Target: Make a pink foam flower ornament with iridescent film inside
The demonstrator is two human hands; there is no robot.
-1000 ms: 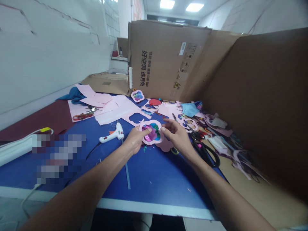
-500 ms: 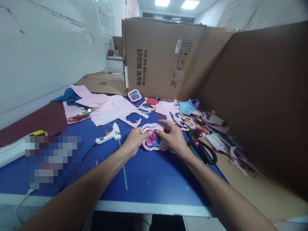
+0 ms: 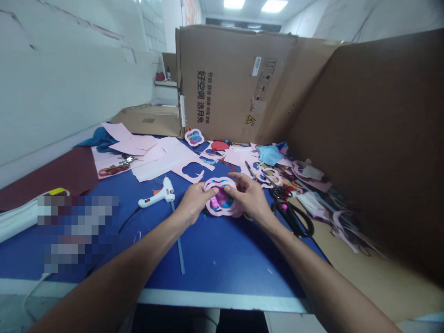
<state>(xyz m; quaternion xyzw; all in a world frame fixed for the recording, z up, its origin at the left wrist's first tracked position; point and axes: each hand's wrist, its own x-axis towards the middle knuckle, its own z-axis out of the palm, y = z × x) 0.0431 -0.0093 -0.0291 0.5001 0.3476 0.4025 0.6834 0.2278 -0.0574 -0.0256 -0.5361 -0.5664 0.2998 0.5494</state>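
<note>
Between my two hands is a pink scalloped paper frame (image 3: 222, 212) with shiny purple and blue material showing in its middle. My left hand (image 3: 196, 200) grips its left side, thumb laid over the front. On the right side my right hand (image 3: 250, 196) pinches it, the thumb pressing near the centre and the index finger stretched along the top edge. What the fingers do behind the frame is hidden. A white glue gun (image 3: 157, 195) lies left of my left hand, a glue stick trailing from it. Black-handled scissors (image 3: 294, 218) rest right of my right hand.
A similar flower-shaped piece (image 3: 194, 137) leans at the back by a large cardboard box (image 3: 236, 88). Pink paper sheets (image 3: 149, 159) and a blue cloth scrap (image 3: 269, 155) lie across the far side. Paper offcuts (image 3: 312, 203) crowd the right edge. A maroon sheet (image 3: 52, 171) covers the left.
Both hands stay nearly in place, still holding the paper frame. The frame's layers have shifted slightly against each other. Everything else lies as before.
</note>
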